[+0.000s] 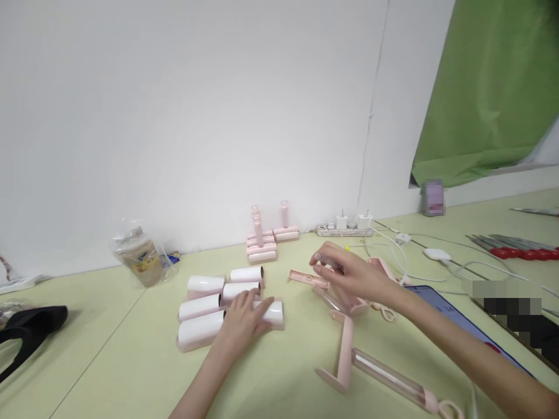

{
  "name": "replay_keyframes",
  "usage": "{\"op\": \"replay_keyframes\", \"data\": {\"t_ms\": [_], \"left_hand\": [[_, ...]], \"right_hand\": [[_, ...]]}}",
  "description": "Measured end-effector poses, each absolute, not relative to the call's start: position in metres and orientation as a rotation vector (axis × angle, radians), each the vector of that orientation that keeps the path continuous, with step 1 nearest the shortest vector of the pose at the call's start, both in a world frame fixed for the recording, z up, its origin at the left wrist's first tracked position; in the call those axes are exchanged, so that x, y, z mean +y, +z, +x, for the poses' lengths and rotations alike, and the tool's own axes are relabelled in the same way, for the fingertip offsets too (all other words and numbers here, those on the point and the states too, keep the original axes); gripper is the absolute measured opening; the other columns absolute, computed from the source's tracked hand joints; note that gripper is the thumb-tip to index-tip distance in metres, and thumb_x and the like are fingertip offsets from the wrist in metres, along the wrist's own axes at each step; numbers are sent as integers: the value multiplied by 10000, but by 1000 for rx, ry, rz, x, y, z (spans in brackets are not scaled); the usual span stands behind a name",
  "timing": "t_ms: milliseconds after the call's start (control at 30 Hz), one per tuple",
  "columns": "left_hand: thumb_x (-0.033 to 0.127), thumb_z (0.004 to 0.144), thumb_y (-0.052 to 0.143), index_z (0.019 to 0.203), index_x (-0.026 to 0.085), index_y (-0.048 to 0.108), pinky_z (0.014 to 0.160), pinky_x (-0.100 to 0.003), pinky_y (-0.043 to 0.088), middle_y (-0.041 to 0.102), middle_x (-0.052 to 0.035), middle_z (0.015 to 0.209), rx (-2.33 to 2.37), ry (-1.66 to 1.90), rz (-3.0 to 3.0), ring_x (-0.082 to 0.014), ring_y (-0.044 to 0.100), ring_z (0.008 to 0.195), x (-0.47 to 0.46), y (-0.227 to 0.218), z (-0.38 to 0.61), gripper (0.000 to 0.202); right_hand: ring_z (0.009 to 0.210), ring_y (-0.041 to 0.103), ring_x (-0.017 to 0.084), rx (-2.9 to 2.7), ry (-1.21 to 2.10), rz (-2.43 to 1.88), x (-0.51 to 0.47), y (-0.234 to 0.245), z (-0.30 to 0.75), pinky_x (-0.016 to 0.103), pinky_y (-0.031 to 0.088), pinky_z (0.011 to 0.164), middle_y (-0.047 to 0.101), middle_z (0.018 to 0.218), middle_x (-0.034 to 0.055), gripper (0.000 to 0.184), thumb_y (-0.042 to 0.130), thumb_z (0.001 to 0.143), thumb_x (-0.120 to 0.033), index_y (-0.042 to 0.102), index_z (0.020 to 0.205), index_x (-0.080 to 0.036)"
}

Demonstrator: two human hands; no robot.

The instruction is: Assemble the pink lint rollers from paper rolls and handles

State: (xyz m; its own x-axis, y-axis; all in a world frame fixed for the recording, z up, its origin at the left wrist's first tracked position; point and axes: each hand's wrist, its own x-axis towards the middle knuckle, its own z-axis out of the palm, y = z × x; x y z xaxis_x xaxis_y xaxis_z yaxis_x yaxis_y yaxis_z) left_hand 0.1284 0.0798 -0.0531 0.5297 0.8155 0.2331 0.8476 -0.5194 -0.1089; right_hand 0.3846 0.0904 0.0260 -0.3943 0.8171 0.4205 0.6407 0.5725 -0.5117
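My left hand [245,314] is over the front right of a group of white lint roller refills [201,330], with thumb and fingers bent around one refill [274,314]. It also touches the refill [233,291] behind. My right hand [343,269] is raised over several pink lint roller frames, its fingers closed around a clear, tube-like lint roller handle [328,261], partly hidden by the fingers. Under it lie a pink frame [308,279] and other parts. Nearer to me rests a pink lint roller frame [346,355] with a clear handle [388,375] and a loop end.
Small assembled lint rollers [261,250] stand against the wall. A bagged drink cup [142,259] is at left, with a black object [35,334] nearby. At right are a power strip [345,231], white cables, a phone [458,320] and red-ended tools [519,254].
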Motion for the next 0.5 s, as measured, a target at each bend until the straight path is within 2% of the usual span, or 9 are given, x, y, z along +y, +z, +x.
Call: {"op": "replay_keyframes", "data": {"t_ms": [67,167,267,333,400,433,467,500], "left_hand": [[237,788,548,1174,282,495,836,-433,403,482,-106,1177,-1458,-263,-2440,-293,460,1035,85,-57,119,392],[206,776,551,1171,288,506,881,-466,374,484,-101,1202,-1491,-347,-2360,-305,445,1080,92,-62,109,406],[210,715,612,1226,278,446,929,-500,324,441,-102,1268,-1558,-565,-2403,-324,392,1147,88,-60,113,542],[302,705,622,1238,270,413,934,-473,332,450,-93,1257,-1660,-783,-2585,-301,404,1139,78,-57,124,574],[445,762,527,1185,246,437,856,-396,414,551,-78,1102,-1859,-995,-2867,-237,521,985,63,-56,141,476],[505,791,451,1152,224,451,769,-361,457,604,-64,954,-2021,-1061,-3004,-203,573,826,55,-57,150,458],[556,786,419,1138,203,457,690,-341,475,622,-48,814,-2161,-1154,-3093,-186,583,697,47,-59,159,500],[585,768,430,1148,199,454,638,-325,481,623,-33,727,-2250,-1253,-3182,-185,585,653,40,-62,165,542]], "right_hand": [[633,461,117,-2411,244,-1122,80,16,392,249,355,580,496,817,26,224,482,813,-358,522,688,-177],[612,478,134,-2707,151,-1174,60,-8,407,244,304,522,512,732,22,266,592,706,-377,496,567,-172],[577,519,166,-2791,84,-1358,42,-35,420,245,238,473,560,706,21,249,644,615,-413,551,636,-182],[550,546,177,-2807,79,-1431,33,-47,420,238,202,453,592,698,9,209,642,606,-364,552,683,-191],[507,559,176,-2804,74,-1451,27,-54,412,232,162,432,605,648,-10,182,634,593,-304,527,691,-195],[483,560,173,-2811,40,-1426,26,-57,404,234,145,423,609,629,-15,173,627,594,-279,518,700,-195],[455,553,167,-2831,-30,-1372,25,-60,396,239,131,414,615,614,-17,159,613,609,-253,516,722,-197],[427,542,161,-2865,-120,-1282,26,-63,387,246,120,407,620,603,-16,154,600,630,-234,521,757,-197]]}}
